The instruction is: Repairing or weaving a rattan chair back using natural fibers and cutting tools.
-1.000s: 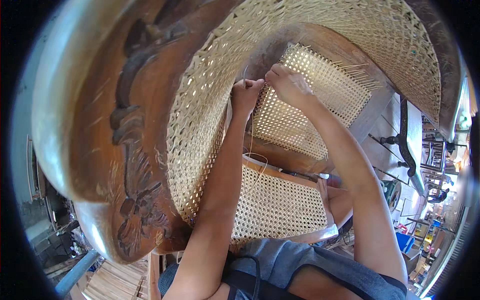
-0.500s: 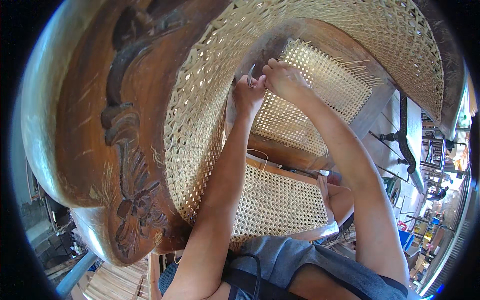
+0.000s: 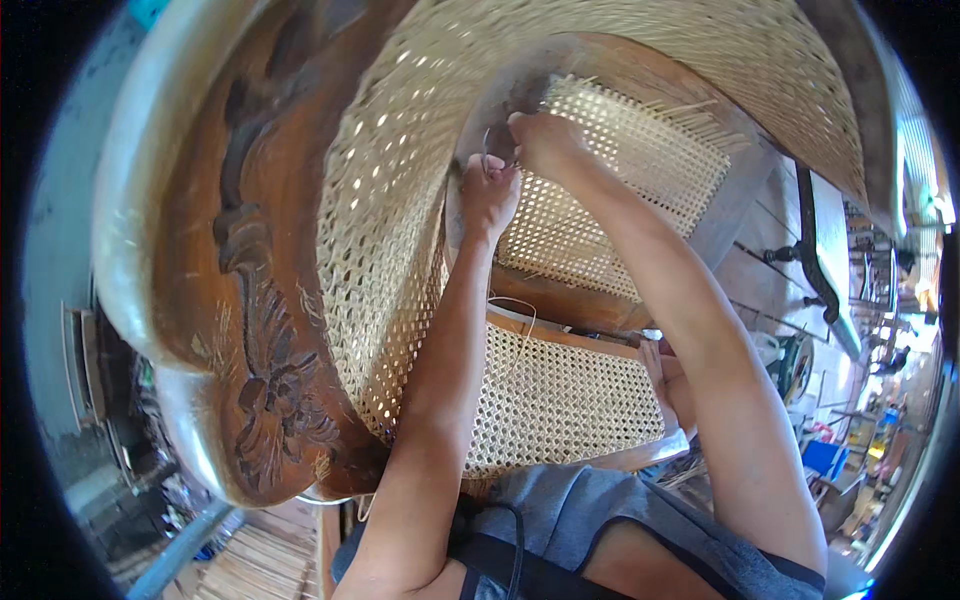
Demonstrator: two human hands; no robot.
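My left hand (image 3: 488,200) is closed on a thin, pointed metal tool (image 3: 486,141) that sticks up past the fingers; its full shape is hidden. Close beside it, my right hand (image 3: 550,147) has its fingers bent together at the left edge of a woven cane panel (image 3: 612,215); what they pinch cannot be made out. Loose cane ends fringe the panel's far right edge. The panel lies in a wooden frame (image 3: 570,288). Around it curves a tall cane-webbed back (image 3: 375,230) set in carved brown wood (image 3: 180,300).
A second cane panel (image 3: 570,400) lies nearer to me, with a thin loop of cane strand (image 3: 533,320) above it. Past my right arm stand a dark curved furniture leg (image 3: 808,235) and a blue container (image 3: 825,460). Wooden slats (image 3: 255,565) lie at the lower left.
The view has shifted slightly. Both hands stay close together at the panel's left edge, and the tool's tip stands more upright. The right fingers sit a little higher above the left hand.
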